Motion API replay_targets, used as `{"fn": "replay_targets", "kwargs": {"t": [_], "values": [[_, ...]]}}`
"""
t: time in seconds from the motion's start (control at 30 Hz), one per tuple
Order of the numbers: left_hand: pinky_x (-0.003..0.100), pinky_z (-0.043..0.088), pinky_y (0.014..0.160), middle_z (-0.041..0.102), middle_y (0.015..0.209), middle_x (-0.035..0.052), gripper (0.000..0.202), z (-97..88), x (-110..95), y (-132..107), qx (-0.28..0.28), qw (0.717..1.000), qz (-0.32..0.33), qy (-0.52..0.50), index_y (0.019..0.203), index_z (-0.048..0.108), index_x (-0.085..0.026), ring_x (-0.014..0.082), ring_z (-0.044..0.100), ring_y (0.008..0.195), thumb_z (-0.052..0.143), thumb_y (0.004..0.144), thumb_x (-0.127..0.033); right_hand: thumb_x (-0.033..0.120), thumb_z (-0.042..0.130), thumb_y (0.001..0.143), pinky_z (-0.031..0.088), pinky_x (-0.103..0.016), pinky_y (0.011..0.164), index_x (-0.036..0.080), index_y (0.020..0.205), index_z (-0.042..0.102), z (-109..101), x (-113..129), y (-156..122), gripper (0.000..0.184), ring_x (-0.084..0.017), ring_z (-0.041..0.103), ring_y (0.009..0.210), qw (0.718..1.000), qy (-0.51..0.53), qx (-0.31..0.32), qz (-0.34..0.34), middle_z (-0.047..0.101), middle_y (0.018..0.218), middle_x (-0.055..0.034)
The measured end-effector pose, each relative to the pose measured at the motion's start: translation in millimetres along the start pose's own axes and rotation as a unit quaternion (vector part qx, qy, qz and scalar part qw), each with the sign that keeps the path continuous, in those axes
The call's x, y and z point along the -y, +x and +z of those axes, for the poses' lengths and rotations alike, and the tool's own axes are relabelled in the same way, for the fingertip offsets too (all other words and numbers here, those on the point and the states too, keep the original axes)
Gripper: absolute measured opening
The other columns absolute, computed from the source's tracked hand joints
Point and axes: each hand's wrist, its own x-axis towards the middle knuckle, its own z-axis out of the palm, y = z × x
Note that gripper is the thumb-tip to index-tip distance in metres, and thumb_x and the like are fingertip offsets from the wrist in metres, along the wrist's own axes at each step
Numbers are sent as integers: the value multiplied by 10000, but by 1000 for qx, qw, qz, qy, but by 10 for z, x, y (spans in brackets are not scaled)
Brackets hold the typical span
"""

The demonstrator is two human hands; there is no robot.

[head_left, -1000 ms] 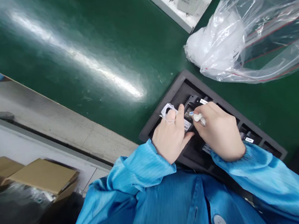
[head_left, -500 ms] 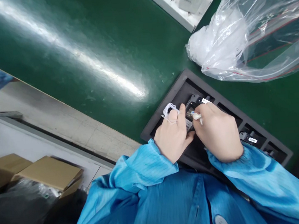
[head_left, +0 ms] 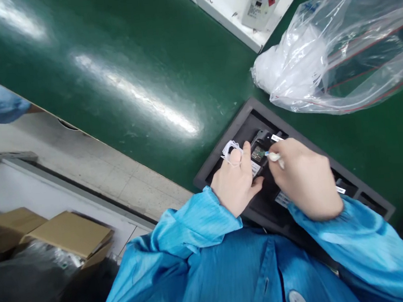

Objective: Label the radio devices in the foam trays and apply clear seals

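Note:
A dark device with a small green circuit area point(head_left: 258, 153) and a white label lies in a grey foam tray point(head_left: 222, 143). My left hand point(head_left: 232, 181) rests over its left end, fingers stretched and apart, index finger and thumb beside the label. A loop of thin white cord point(head_left: 231, 148) lies around a finger of this hand. My right hand point(head_left: 304, 178), closed and slightly blurred, pinches a small white tool with a blue tip point(head_left: 275, 156). That tip points at the circuit area; whether it touches, I cannot tell. The tool's rest is hidden in my fist.
More dark devices with white labels point(head_left: 281, 199) sit in the tray. Beyond it on the green table point(head_left: 131, 47) lie a clear plastic bag point(head_left: 297, 69) with white material inside and a white tray point(head_left: 214, 6) holding a bottle point(head_left: 260, 11). Cardboard boxes point(head_left: 68, 231) stand lower left.
My right hand has shifted right with the white tool, drawing back from the device and baring more of the circuit area. My left hand stays on the device.

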Motion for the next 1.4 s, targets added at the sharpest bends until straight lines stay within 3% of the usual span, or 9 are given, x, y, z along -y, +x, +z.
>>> {"fn": "replay_targets", "kwargs": {"t": [0.2,0.33,0.57,0.7,0.9,1.07,1.2,1.4], "values": [[311,509,705,517,1229,162,801,9,17,-1,-10,1000,5,1,1474,299,-81,280,583,1044,625,817,-402,189,528,857,371,-272,626,200,906,595,39,-35,-27,83,-164,611,797,998,59,-30,11,656,917,-18],[308,507,694,524,1223,156,787,21,14,-6,-10,1000,4,5,1472,304,-84,277,590,1035,618,817,-384,136,479,853,344,-284,607,181,883,582,156,99,22,116,-163,587,748,999,35,-21,-5,646,914,-46],[287,501,674,537,1205,162,787,-5,-8,14,3,1000,7,9,1476,295,-68,256,599,999,604,821,-375,94,454,820,299,-291,572,180,800,544,145,143,66,126,-164,536,668,999,-20,-1,-31,600,796,-49],[290,500,646,524,1217,167,787,0,-8,6,-2,1000,11,7,1476,298,-63,252,598,983,606,824,-379,94,448,837,326,-282,607,183,853,566,193,131,61,149,-161,549,717,999,7,-43,-32,618,870,-49],[298,506,641,534,1174,161,784,10,-6,0,-14,1000,8,1,1470,309,-57,261,599,987,615,820,-372,114,457,852,319,-291,598,176,835,566,169,121,45,126,-169,548,707,999,-17,4,-32,615,841,-53],[297,503,660,535,1186,163,784,12,2,-2,-12,1000,12,4,1471,307,-60,261,602,981,614,825,-382,115,448,863,341,-291,619,174,882,587,198,143,54,152,-168,561,741,1000,9,-21,-22,635,902,-57],[298,505,682,532,1220,165,786,21,8,-15,-16,1000,7,12,1475,305,-74,266,600,1004,612,831,-406,139,474,875,352,-290,608,173,880,602,110,44,16,133,-172,591,754,999,16,15,-27,644,878,-50],[310,524,687,535,1228,157,795,20,7,-30,-17,999,-3,28,1473,313,-107,256,602,990,633,823,-435,253,583,867,423,-264,681,212,899,644,-135,-294,-157,80,-154,626,782,987,129,-53,75,679,875,-7]]}}
